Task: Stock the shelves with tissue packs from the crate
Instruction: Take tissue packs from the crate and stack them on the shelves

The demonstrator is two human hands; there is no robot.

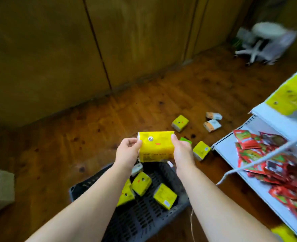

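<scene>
Head view: a yellow tissue pack (155, 145) is held in the air above the far edge of the dark crate (144, 219), the left hand (126, 152) gripping its left end and the right hand (181, 151) its right end. More yellow packs (141, 183) lie in the crate, loose packs (180, 123) on the wooden floor (74, 137), and the white shelves (266, 123) at right carry yellow packs above red packets (266, 154).
</scene>
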